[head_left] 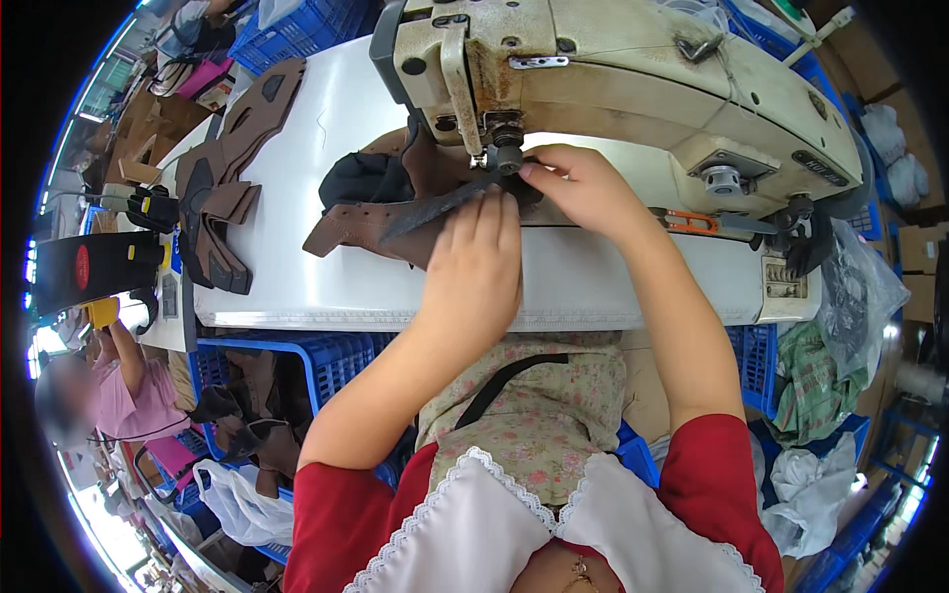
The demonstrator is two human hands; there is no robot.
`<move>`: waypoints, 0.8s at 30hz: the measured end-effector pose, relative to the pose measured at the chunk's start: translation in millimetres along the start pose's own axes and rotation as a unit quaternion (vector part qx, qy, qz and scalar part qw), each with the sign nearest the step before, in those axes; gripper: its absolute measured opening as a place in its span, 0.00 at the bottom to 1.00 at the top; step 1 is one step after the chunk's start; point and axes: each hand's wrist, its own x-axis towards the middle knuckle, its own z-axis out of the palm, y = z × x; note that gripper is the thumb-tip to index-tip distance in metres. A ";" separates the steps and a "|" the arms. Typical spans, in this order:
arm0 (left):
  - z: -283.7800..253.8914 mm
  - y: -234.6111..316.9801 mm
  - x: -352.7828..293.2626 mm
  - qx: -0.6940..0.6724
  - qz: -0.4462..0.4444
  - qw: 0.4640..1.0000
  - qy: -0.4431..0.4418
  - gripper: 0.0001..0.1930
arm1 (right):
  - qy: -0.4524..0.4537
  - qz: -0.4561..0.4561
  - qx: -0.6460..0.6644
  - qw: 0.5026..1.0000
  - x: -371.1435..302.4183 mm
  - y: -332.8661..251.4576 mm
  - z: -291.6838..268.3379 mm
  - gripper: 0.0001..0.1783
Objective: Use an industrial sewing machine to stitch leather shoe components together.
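Observation:
A brown shoe upper [346, 227] with a black lining [364, 182] lies on the white sewing table, part of it under the head of a cream sewing machine [613, 79]. My left hand [476, 247] rests flat on the piece, its fingers stretched out together over a dark grey strip [425, 214] along the upper. Close to the presser foot [508, 158], my right hand [578, 188] has thumb and forefinger pinched at the dark edge of the work. What lies between those fingertips is mostly hidden. The needle point cannot be made out.
More brown upper pieces [222, 188] lie stacked on the table's left. Orange-handled snips [687, 221] sit by the machine base. A blue crate [321, 368] with brown pieces stands below the table's left front edge. Another person in pink [138, 400] works at far left.

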 end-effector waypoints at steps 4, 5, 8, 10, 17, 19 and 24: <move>32.6 -10.7 26.2 0.159 -0.078 0.984 -0.027 0.19 | -0.006 0.038 -0.026 0.999 0.3 -1.7 2.7 0.16; 37.9 -13.3 28.8 0.198 -0.093 0.975 -0.031 0.17 | -0.009 0.024 -0.028 0.999 1.5 -1.7 4.1 0.16; 54.2 -20.1 26.7 0.243 -0.083 0.966 0.040 0.17 | 0.012 -0.001 -0.108 0.994 1.0 1.5 8.1 0.17; 60.1 -27.2 18.1 0.234 -0.062 0.968 0.073 0.17 | -0.034 -0.019 -0.143 0.989 0.4 5.9 12.6 0.17; 66.4 -45.6 6.1 0.210 -0.015 0.974 0.080 0.16 | 0.064 -0.148 -0.165 0.973 -15.8 27.2 33.7 0.18; 67.1 -48.4 5.0 0.194 0.019 0.973 0.119 0.16 | 0.081 -0.171 -0.159 0.969 -17.4 31.6 35.5 0.18; 67.3 -58.8 -0.2 0.167 0.026 0.980 0.106 0.20 | 0.050 -0.202 -0.172 0.963 -17.7 38.3 30.4 0.23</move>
